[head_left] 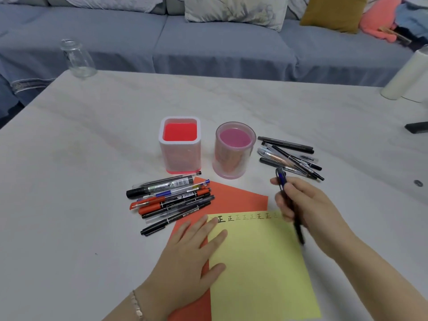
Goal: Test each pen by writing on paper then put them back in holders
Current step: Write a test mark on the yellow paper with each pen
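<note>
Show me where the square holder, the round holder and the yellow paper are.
square holder [179,156], head view, front wall.
round holder [229,161], head view, front wall.
yellow paper [259,262], head view, bare middle.

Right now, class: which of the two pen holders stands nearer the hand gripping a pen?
The round pink holder, just beyond the right hand gripping the pen; the square white-rimmed holder stands further left.

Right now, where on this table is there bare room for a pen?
Bare tabletop lies left of the left pen pile and behind the square holder and round holder. Crowded between holders, right pen pile and yellow paper.
</note>
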Demonstrator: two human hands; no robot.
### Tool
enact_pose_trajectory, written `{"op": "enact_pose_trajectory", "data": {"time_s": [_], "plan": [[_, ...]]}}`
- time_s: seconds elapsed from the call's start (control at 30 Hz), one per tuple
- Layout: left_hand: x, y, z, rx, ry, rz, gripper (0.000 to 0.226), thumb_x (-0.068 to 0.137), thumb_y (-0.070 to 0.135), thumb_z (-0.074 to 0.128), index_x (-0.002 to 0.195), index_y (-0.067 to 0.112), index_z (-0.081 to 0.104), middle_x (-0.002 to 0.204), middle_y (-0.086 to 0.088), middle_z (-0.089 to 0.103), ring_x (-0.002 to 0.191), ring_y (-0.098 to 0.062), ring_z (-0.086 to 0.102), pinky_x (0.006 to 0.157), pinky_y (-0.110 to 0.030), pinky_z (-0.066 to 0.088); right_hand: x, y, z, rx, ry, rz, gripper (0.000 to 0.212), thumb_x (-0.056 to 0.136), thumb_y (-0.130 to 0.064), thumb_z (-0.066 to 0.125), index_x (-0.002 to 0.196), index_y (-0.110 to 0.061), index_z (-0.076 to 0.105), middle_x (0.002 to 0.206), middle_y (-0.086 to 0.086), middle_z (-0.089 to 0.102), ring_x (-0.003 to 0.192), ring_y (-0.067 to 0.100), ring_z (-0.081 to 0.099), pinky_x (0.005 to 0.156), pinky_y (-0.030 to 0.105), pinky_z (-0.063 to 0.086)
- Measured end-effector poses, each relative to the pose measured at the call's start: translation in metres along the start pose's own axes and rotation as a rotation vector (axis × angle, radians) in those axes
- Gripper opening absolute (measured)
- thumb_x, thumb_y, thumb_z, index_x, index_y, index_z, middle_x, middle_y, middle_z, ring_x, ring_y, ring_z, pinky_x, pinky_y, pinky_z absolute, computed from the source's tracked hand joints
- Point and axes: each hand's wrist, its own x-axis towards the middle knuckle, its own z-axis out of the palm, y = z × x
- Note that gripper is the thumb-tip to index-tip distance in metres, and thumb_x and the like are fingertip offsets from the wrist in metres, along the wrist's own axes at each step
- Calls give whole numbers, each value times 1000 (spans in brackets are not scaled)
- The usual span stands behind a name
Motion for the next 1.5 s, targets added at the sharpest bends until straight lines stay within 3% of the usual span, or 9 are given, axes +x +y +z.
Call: {"op": "enact_pose_trajectory", "data": {"time_s": [0.13,0.27,0.33,0.6,0.8,0.97,1.3,1.43,1.5], "plan": [[4,-2,3,-57,18,-10,51,87,53,41,132,31,49,143,-1,43,135,-16,29,107,-38,20,-21,-20,12,537,-177,217,22,72,-31,52,72,-12,63,48,-2,36,36,6,23,35,14,18],[5,-2,5,-89,39,-34,50,86,52,43,131,31,50,142,-1,44,134,-15,30,107,-37,21,-32,-22,26,542,-268,174,39,61,-55,65,65,-16,67,44,-7,33,35,4,24,34,13,20],[5,-2,5,-100,45,-41,50,86,51,43,131,31,51,142,-1,45,134,-15,31,107,-37,21,-35,-22,33,507,-228,170,43,64,-58,59,64,-16,69,43,-6,34,36,5,23,34,14,21],[5,-1,4,-114,37,-53,50,86,52,43,130,32,51,142,0,45,134,-14,31,107,-37,21,-31,-20,46,472,-106,192,39,71,-47,49,59,-17,71,46,-4,38,37,5,23,37,15,15],[5,-2,5,-121,40,-52,50,86,51,43,131,32,51,142,-1,44,134,-15,31,108,-37,20,-33,-17,46,459,-95,136,24,68,-32,58,75,-12,68,47,-7,30,37,3,20,36,13,14],[6,-1,5,-121,38,-52,50,86,51,43,132,32,49,143,0,43,135,-14,30,108,-37,20,-33,-17,43,461,-101,153,36,71,-40,54,83,-9,68,49,-6,34,39,4,21,38,15,13],[6,0,3,-159,63,-61,43,85,49,47,123,30,53,142,0,44,135,-14,29,110,-34,16,-32,-11,38,468,-106,141,30,75,-24,51,93,-6,65,52,-4,41,40,4,25,37,13,16],[5,-1,3,-152,62,-43,41,83,49,48,117,29,57,142,-4,45,135,-15,29,110,-33,17,-30,-12,37,437,-54,180,26,70,-31,59,54,-11,66,61,1,50,49,7,37,35,12,24],[5,-5,1,-127,34,-20,45,81,52,48,119,29,58,142,-4,45,134,-16,29,109,-33,18,-27,-10,36,478,34,205,47,79,-28,57,35,-14,51,63,6,55,55,12,45,44,16,36]]}}
